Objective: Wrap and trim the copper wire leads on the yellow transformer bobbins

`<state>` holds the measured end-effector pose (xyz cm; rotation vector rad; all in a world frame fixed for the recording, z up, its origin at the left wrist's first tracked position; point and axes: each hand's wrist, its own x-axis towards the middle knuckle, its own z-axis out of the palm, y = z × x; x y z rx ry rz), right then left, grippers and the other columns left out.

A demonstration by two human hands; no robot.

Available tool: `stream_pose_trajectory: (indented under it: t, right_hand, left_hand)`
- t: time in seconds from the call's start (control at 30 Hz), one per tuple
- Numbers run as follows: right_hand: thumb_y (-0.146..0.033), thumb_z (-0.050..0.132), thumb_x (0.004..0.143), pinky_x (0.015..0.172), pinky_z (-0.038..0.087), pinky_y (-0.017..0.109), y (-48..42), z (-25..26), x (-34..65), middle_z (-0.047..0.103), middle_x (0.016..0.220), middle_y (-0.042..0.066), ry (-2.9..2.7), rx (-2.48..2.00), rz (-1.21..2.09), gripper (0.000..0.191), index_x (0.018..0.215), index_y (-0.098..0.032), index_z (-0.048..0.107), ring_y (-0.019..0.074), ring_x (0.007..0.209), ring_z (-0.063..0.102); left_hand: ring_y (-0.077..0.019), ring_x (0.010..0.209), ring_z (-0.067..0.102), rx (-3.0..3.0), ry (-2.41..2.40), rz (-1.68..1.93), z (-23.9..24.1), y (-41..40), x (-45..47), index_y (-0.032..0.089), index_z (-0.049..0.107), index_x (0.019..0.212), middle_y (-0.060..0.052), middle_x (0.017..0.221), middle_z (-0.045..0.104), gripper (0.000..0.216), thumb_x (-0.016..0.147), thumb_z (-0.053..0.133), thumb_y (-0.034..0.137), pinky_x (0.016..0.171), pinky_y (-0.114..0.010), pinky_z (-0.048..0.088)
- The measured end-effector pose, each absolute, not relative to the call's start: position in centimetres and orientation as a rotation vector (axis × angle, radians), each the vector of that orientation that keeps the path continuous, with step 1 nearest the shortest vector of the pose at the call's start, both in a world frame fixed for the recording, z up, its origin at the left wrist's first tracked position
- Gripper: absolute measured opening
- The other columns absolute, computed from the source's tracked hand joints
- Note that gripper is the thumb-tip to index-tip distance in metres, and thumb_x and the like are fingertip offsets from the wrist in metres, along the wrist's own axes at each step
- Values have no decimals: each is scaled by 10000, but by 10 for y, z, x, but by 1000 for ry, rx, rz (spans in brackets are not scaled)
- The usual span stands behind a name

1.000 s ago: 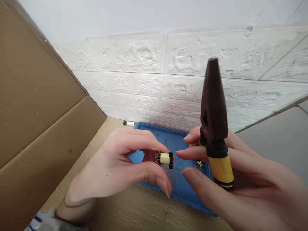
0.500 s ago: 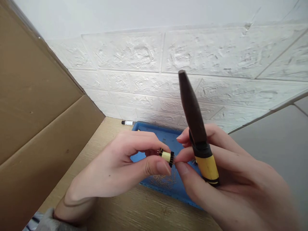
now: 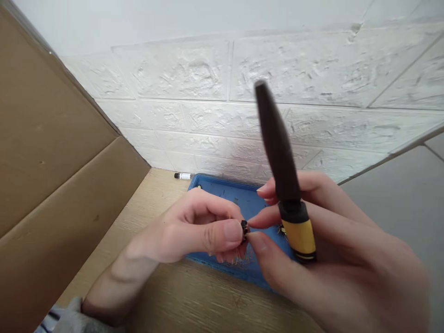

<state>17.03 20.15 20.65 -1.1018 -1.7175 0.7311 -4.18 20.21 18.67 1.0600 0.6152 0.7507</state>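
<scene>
My left hand is closed in a pinch around a small yellow-and-black wound coil bobbin; only its black end shows past my thumb. My right hand grips a pair of pliers with a yellow-and-black handle and dark jaws pointing up. Its thumb and forefinger pinch at the bobbin's exposed end. Both hands hover over a blue tray on the wooden tabletop.
A cardboard panel leans along the left side. A white brick-textured wall rises behind the tray. A small black-and-white marker lies by the wall. Fine wire scraps and another small part lie in the tray.
The left hand has closed more tightly over the bobbin, hiding its yellow body. The right fingertips moved in onto its end, and the pliers turned edge-on, leaning left.
</scene>
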Motion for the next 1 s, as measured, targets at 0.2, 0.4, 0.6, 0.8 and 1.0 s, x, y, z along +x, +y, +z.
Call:
stream_pose_trajectory:
  t: [0.2,0.4,0.6,0.8,1.0]
  right_hand:
    - [-436,973,893,806,805,396,201,210,171,861,984,33,-1679,-1084,771,101,887,-362,905,325,1003,905]
    - [-226,866,983,685,710,135,194,205,171,871,1029,-84,-1645,-918,954,262,872,-458,917,127,816,886]
    - [-419,971,872,719,806,414,199,205,174,880,1003,54,-1664,-1071,781,77,900,-375,915,363,1026,903]
    - [-452,962,869,730,803,514,199,202,176,880,1047,74,-1696,-1067,674,109,931,-384,904,425,1095,881]
    - [-315,846,1015,812,797,348,187,199,182,825,1361,-59,-1682,-1073,595,152,1011,-464,879,270,1139,890]
  left_hand:
    - [-104,449,429,759,271,711,166,204,-17,188,677,691,7,556,517,522,969,870,586,433,-284,267]
    - [-146,441,332,622,183,622,163,194,0,233,588,546,-4,470,423,618,835,886,691,478,-357,238]
    - [-137,402,331,556,64,524,161,188,-6,236,632,572,-12,451,483,607,891,888,684,492,-375,316]
    - [-117,438,362,520,195,657,174,190,-1,213,623,594,15,489,486,545,896,952,526,500,-324,265]
    - [-78,501,360,334,312,816,180,188,5,145,751,753,32,580,537,410,866,1037,416,496,-224,226]
